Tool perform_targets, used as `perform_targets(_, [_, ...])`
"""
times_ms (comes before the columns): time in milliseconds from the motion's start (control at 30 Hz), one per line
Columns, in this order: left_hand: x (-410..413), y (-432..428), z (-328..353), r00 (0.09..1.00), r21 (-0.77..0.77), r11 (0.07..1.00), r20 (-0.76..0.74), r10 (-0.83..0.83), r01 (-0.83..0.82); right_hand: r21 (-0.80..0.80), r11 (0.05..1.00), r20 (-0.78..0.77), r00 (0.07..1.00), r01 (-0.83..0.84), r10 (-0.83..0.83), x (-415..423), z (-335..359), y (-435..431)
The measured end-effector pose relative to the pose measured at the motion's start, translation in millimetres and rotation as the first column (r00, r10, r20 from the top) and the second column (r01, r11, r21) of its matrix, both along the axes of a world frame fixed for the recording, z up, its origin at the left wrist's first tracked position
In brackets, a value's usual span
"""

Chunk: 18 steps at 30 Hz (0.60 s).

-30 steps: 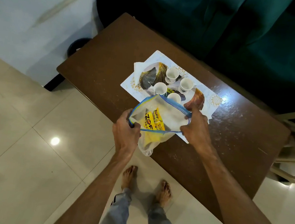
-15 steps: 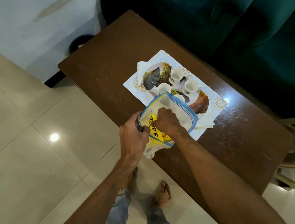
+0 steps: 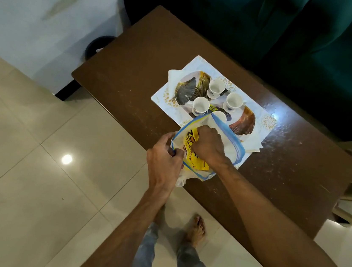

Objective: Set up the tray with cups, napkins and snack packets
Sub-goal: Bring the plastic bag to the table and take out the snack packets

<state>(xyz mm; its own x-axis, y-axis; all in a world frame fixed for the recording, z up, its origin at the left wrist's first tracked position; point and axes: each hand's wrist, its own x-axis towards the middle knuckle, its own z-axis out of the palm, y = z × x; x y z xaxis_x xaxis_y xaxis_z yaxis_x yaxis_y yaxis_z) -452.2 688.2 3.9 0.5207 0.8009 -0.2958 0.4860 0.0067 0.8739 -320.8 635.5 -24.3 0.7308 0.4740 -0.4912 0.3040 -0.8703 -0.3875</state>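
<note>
Two hands work a bag (image 3: 234, 140): left hand (image 3: 163, 156) pinches its rim, right hand (image 3: 208, 145) (fist-like) grips yellow packets (image 3: 190, 155) inside.

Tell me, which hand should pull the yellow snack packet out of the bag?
The right hand, probably. It is already reaching inside the open zip bag, on the yellow packets. The left hand is busy pinching the bag's rim to hold it open.
</note>
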Motion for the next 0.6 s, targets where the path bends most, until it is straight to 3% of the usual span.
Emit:
perform_targets(200, [7.6,-5.1,1.4,0.999,0.035,0.999,-0.04,-0.018,0.019,0.152,0.988,0.026,0.999,0.027,-0.032,7.1,78.7,-39.6])
perform_targets(367, [13.1,-9.0,3.4,0.998,0.05,0.998,-0.063,-0.032,0.035,0.272,0.951,-0.036,0.989,0.149,-0.144,27.4,134.0,-85.4])
perform_targets(600, [24.0,-17.3,2.3,0.995,0.062,0.996,-0.088,-0.053,0.059,0.481,0.715,-0.299,0.861,0.508,-0.411,55.2,152.5,-158.6])
